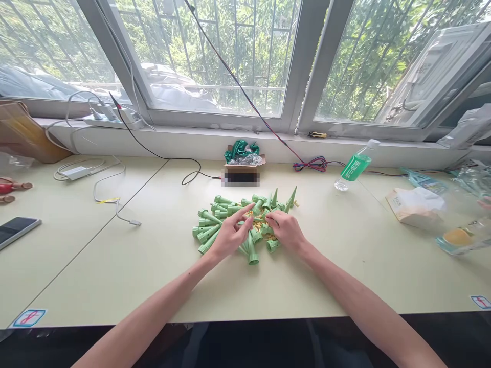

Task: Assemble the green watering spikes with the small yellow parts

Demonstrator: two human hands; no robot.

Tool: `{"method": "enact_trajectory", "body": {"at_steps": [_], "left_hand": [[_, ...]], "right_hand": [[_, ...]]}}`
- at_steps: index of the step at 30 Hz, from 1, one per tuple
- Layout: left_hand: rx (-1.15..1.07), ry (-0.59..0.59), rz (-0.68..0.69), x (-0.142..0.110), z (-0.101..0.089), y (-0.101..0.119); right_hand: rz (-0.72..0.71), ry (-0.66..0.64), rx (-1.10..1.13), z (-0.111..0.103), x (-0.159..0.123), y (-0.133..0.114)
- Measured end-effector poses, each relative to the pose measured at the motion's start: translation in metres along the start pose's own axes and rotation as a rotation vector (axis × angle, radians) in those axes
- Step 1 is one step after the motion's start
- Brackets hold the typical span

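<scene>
Many green plastic cone-shaped spikes [207, 234] with ribbed caps lie in a loose pile on the table. Small yellow plastic parts [258, 225] are scattered among them, between my hands. My left hand [231, 232] reaches over the pile's middle, its thumb and forefinger closed around a small piece with a yellow ring-like end [250, 213]; its lower part is hidden. On the pile's right side, my right hand [286, 229] has its fingers curled into a pinch. Whatever lies between those fingertips is hidden. A capped green spike [252, 253] points toward me below the hands.
Behind the pile stands a small cardboard box [245, 163] with green wrapping. A water bottle [353, 166] leans at the back right, near a tissue pack [416, 204]. Cables [115, 202] and a phone [18, 230] lie on the left. Windows [215, 56] rise behind the table.
</scene>
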State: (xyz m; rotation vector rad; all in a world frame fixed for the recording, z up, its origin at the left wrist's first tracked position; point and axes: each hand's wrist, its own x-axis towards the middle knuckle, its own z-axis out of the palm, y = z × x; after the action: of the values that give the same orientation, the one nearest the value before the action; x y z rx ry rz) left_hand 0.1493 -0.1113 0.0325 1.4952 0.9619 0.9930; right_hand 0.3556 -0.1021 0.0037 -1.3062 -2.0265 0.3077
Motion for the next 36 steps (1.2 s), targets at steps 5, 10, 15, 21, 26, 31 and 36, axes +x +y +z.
{"method": "enact_trajectory", "body": {"at_steps": [5,10,15,21,26,31,36], "left_hand": [[-0.062,0.055,0.012,0.0,0.002,0.006],[-0.067,0.104,0.014,0.001,0.003,0.009],[-0.014,0.12,0.019,0.001,0.002,0.005],[0.049,0.144,0.03,0.002,0.0,0.0],[0.026,0.135,0.029,0.003,0.0,-0.003],[0.015,0.146,0.03,0.003,0.001,-0.003],[0.016,0.132,0.039,0.002,0.002,-0.003]], "right_hand": [[-0.039,-0.051,-0.017,-0.001,0.001,0.002],[-0.066,-0.087,-0.048,-0.001,0.001,0.004],[-0.086,-0.108,-0.058,-0.002,0.001,0.002],[-0.082,-0.12,-0.091,-0.004,0.001,0.001],[-0.086,-0.172,-0.125,-0.006,0.002,0.004],[-0.108,-0.231,-0.144,-0.009,0.004,0.007],[-0.112,-0.25,-0.134,-0.012,0.006,0.008]]}}
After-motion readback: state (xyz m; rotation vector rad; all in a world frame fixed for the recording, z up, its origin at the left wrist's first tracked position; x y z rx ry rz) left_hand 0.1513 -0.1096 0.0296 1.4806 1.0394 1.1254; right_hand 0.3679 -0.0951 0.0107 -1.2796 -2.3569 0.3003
